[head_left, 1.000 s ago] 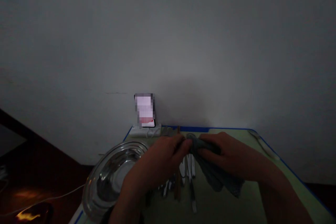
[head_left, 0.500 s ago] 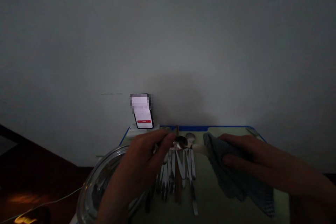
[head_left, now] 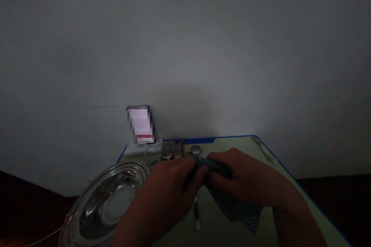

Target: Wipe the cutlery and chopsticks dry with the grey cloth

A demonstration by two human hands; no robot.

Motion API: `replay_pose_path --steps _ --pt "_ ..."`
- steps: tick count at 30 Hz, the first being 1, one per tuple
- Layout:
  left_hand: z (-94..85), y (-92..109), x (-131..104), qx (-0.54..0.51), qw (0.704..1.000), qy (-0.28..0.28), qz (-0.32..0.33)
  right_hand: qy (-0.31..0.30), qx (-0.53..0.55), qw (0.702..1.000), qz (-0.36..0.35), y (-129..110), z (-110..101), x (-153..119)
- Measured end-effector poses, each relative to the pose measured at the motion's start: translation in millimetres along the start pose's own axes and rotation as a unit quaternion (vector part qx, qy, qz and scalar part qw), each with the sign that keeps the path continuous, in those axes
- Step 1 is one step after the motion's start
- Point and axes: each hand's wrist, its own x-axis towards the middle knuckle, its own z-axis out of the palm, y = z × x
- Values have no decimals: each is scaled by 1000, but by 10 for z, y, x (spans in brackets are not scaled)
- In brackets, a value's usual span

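Note:
My left hand [head_left: 171,191] is closed, its thumb and fingers pinched at the near end of a bunched cloth. The spoon it held half a second ago is now hidden by the hands and cloth. My right hand [head_left: 240,177] is wrapped round the blue-grey cloth [head_left: 236,204], whose checked corner hangs below. Both hands meet over the table. Behind and beneath them lies cutlery: a spoon bowl [head_left: 196,149] shows beyond the fingers, and a slim utensil handle [head_left: 197,214] sticks out below. The rest of that pile is mostly covered by my left hand.
A shiny metal basin [head_left: 77,216] stands at the left, beside my left forearm. A lit phone [head_left: 142,123] leans on the wall [head_left: 185,46] behind a white object [head_left: 145,148]. One fork-like utensil [head_left: 263,148] lies by the right edge of the pale green, blue-rimmed table [head_left: 295,197].
My right hand has brought the cloth leftward to my left hand, covering the spoon. The view has shifted right, so the phone and basin sit further left and more table shows.

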Motion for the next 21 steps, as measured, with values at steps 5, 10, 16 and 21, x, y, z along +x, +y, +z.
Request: replay_pose_path --steps 5,10,16,21 --pt "-83 -62 -13 -16 998 50 40 15 0 1000 -22 -12 30 11" --pt "-206 -160 -23 5 990 139 32 -17 29 999 -21 52 -81 -61" --pt "-265 -134 -37 -11 981 190 26 -15 45 999 -21 106 -184 -140" --pt "-314 -23 -164 -27 988 147 46 13 75 996 -46 43 -130 -135"
